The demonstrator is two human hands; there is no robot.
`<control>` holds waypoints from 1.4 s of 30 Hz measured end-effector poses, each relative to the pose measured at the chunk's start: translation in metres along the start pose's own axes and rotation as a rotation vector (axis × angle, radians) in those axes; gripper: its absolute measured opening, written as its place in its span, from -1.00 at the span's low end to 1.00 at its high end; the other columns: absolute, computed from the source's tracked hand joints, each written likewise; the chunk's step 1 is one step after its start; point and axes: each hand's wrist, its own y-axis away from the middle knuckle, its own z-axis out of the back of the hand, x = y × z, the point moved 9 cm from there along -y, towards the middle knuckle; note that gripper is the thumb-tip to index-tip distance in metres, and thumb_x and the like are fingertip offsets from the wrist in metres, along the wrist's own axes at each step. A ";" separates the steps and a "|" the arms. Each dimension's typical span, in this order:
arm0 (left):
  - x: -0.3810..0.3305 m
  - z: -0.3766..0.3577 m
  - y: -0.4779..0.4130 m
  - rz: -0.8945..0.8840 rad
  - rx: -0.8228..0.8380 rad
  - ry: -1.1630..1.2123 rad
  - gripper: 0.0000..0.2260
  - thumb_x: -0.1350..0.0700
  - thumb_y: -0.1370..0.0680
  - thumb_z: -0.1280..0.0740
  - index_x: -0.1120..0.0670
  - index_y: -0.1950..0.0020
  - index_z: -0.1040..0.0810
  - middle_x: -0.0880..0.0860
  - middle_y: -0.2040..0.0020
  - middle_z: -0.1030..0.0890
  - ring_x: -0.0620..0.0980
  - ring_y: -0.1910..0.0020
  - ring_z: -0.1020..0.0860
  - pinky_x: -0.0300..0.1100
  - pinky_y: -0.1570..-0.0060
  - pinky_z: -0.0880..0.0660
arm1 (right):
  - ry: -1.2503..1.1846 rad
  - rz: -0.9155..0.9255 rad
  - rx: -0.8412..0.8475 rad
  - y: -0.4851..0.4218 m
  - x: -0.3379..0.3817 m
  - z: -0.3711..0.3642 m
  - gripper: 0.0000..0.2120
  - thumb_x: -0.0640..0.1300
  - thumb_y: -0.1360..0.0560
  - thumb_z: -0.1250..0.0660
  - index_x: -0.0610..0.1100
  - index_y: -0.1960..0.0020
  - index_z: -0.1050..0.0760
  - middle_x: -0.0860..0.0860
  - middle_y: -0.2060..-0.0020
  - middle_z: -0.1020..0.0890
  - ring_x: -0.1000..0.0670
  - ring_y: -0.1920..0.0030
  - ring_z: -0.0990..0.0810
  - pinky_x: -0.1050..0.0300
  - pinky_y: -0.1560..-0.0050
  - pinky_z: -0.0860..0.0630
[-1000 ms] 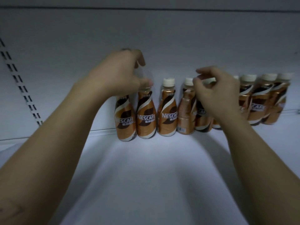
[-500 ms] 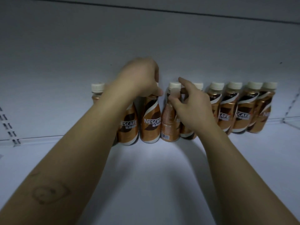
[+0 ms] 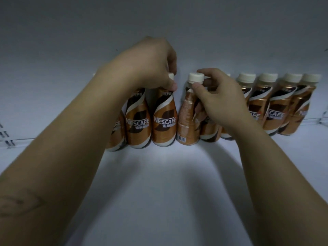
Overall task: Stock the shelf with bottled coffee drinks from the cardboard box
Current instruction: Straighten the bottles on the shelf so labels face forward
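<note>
Since half a second before, our right hand (image 3: 220, 102) had slid its thumb under the cap of the bottle with its barcode facing out (image 3: 189, 114), fingers pinching its neck. Our left hand (image 3: 150, 68) was clamped over the cap of the Nescafé bottle (image 3: 164, 118) just beside it. Farther back, the row of bottles (image 3: 276, 107) stood upright on the white shelf (image 3: 159, 183) against its back wall (image 3: 71, 41).
</note>
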 end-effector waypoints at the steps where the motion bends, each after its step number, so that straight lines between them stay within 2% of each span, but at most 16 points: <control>1: -0.001 0.000 0.000 -0.015 0.007 -0.013 -0.71 -0.03 -0.37 -0.50 0.00 -0.05 -0.59 -0.03 0.08 -0.58 -0.02 0.12 -0.53 -0.20 0.26 -0.40 | 0.005 0.005 -0.011 -0.001 0.001 0.003 -0.66 -0.01 -0.53 -0.33 0.02 -0.29 -0.43 0.10 -0.02 -0.61 0.17 0.31 -0.64 0.36 0.33 -0.56; 4: -0.003 -0.001 0.001 -0.054 0.007 -0.052 -0.70 -0.02 -0.38 -0.49 0.01 -0.06 -0.58 -0.01 0.05 -0.59 0.01 0.08 -0.54 -0.11 0.13 -0.47 | -0.033 0.017 -0.081 -0.002 0.006 0.009 -0.70 0.05 -0.41 -0.46 0.02 -0.07 -0.46 0.11 0.20 -0.60 0.20 0.35 -0.61 0.40 0.48 -0.49; 7: -0.003 -0.002 0.002 -0.075 0.020 -0.065 -0.70 -0.01 -0.39 -0.48 0.01 -0.07 -0.56 -0.04 0.07 -0.55 -0.01 0.08 -0.52 -0.13 0.14 -0.42 | -0.042 0.011 -0.111 -0.001 0.008 0.007 -0.64 0.06 -0.38 -0.49 -0.01 -0.06 -0.43 0.07 0.22 -0.56 0.11 0.37 -0.62 0.30 0.53 -0.53; 9: -0.002 -0.003 0.002 -0.082 0.038 -0.063 -0.70 0.00 -0.39 -0.48 -0.01 -0.08 -0.56 -0.06 0.07 -0.52 -0.04 0.08 -0.50 -0.17 0.16 -0.37 | 0.006 0.040 -0.071 0.001 0.010 0.004 -0.56 0.07 -0.41 -0.46 0.00 -0.22 -0.41 0.07 0.11 -0.58 0.13 0.26 -0.62 0.27 0.40 -0.58; 12: 0.000 -0.004 0.001 -0.076 0.065 -0.047 -0.71 0.01 -0.39 -0.49 -0.05 -0.07 -0.54 -0.07 0.06 -0.52 -0.03 0.07 -0.50 -0.17 0.17 -0.37 | 0.152 0.129 0.058 0.003 0.016 -0.002 -0.40 0.03 -0.48 -0.38 0.09 -0.46 -0.24 0.03 -0.20 -0.55 0.14 0.05 -0.55 0.18 0.02 -0.54; 13: -0.001 -0.005 0.001 -0.080 0.069 -0.045 -0.72 0.01 -0.39 -0.49 -0.05 -0.06 -0.54 -0.06 0.06 -0.53 -0.03 0.08 -0.50 -0.17 0.18 -0.37 | 0.183 0.147 0.077 0.004 0.017 -0.003 -0.42 0.00 -0.49 -0.39 0.09 -0.45 -0.27 0.05 -0.19 -0.54 0.20 0.10 -0.51 0.25 0.03 -0.50; 16: -0.004 -0.004 0.001 -0.109 0.057 -0.049 -0.72 0.04 -0.40 -0.48 -0.03 -0.08 -0.55 -0.03 0.04 -0.55 -0.02 0.07 -0.51 -0.15 0.16 -0.38 | 0.164 0.134 0.007 0.003 0.014 0.000 -0.51 -0.06 -0.45 -0.44 0.06 -0.34 -0.41 0.26 0.08 -0.48 0.30 0.25 -0.44 0.47 0.24 -0.34; 18: -0.004 -0.003 0.002 -0.121 0.045 -0.050 -0.71 0.06 -0.41 -0.47 0.00 -0.11 -0.56 -0.02 0.01 -0.55 -0.03 0.06 -0.50 -0.15 0.13 -0.38 | 0.131 0.110 -0.056 0.005 0.012 0.000 -0.52 -0.06 -0.44 -0.46 0.05 -0.32 -0.43 0.27 0.13 -0.46 0.30 0.24 -0.48 0.52 0.27 -0.37; 21: -0.005 -0.003 0.002 -0.129 0.037 -0.050 -0.70 0.07 -0.42 -0.47 0.02 -0.13 -0.56 0.01 -0.03 -0.56 -0.03 0.04 -0.49 -0.15 0.09 -0.39 | 0.113 0.117 -0.098 0.006 0.013 -0.005 -0.51 -0.08 -0.44 -0.45 0.00 -0.33 -0.42 0.09 -0.03 -0.56 0.16 0.09 -0.53 0.38 0.07 -0.45; 25: -0.004 -0.005 0.001 -0.109 0.039 -0.054 -0.69 0.06 -0.42 -0.47 0.02 -0.14 -0.56 0.03 -0.09 -0.58 -0.01 -0.01 -0.51 -0.14 0.07 -0.40 | 0.124 0.122 -0.084 0.005 0.011 -0.006 -0.49 -0.08 -0.45 -0.44 0.00 -0.35 -0.40 0.01 -0.13 -0.57 0.10 -0.01 -0.52 0.22 -0.02 -0.48; 27: -0.004 -0.005 0.001 -0.101 0.044 -0.057 -0.69 0.05 -0.41 -0.48 0.01 -0.13 -0.56 0.03 -0.08 -0.58 -0.02 0.00 -0.51 -0.14 0.08 -0.40 | 0.107 0.117 -0.049 0.006 0.010 -0.006 -0.48 -0.12 -0.46 -0.43 0.01 -0.37 -0.37 0.00 -0.14 -0.56 0.07 -0.02 -0.56 0.28 0.02 -0.50; 29: -0.004 -0.004 0.001 -0.095 0.044 -0.053 -0.69 0.04 -0.40 -0.49 0.00 -0.12 -0.57 0.02 -0.06 -0.59 -0.01 0.01 -0.52 -0.14 0.10 -0.41 | 0.083 0.109 -0.020 0.005 0.008 -0.007 -0.48 -0.17 -0.47 -0.42 0.01 -0.38 -0.37 0.01 -0.10 -0.55 0.07 0.03 -0.57 0.47 0.23 -0.47; 31: -0.004 -0.003 0.002 -0.087 0.044 -0.047 -0.69 0.03 -0.40 -0.49 0.00 -0.12 -0.57 0.01 -0.05 -0.59 0.00 0.01 -0.53 -0.13 0.10 -0.43 | 0.045 0.095 0.000 0.004 0.007 -0.006 -0.51 -0.21 -0.48 -0.40 0.01 -0.36 -0.38 0.04 -0.05 -0.53 0.15 0.13 -0.55 0.53 0.41 -0.42; 37: -0.005 -0.005 0.001 -0.081 0.042 -0.058 -0.70 0.04 -0.40 -0.49 0.00 -0.10 -0.56 0.02 -0.03 -0.59 -0.01 0.05 -0.52 -0.15 0.14 -0.39 | 0.030 0.080 0.029 -0.001 0.003 -0.004 -0.53 -0.16 -0.46 -0.43 0.09 -0.31 -0.40 0.22 0.07 -0.49 0.29 0.14 -0.51 0.46 0.23 -0.41; 40: -0.005 -0.005 0.001 -0.078 0.035 -0.090 -0.68 0.03 -0.39 -0.50 0.00 -0.10 -0.56 0.03 -0.04 -0.59 0.02 0.03 -0.53 -0.11 0.11 -0.45 | 0.055 0.076 0.007 0.000 0.001 -0.004 -0.51 -0.13 -0.45 -0.45 0.12 -0.31 -0.40 0.20 0.03 -0.52 0.32 0.14 -0.51 0.55 0.32 -0.41; 42: -0.005 -0.005 0.002 -0.072 0.042 -0.106 -0.67 0.03 -0.39 -0.50 0.01 -0.11 -0.56 0.04 -0.04 -0.59 0.04 0.01 -0.54 -0.06 0.06 -0.49 | 0.069 0.073 0.005 0.000 0.000 -0.005 -0.49 -0.14 -0.44 -0.45 0.12 -0.33 -0.39 0.13 -0.05 -0.56 0.26 0.12 -0.53 0.56 0.29 -0.40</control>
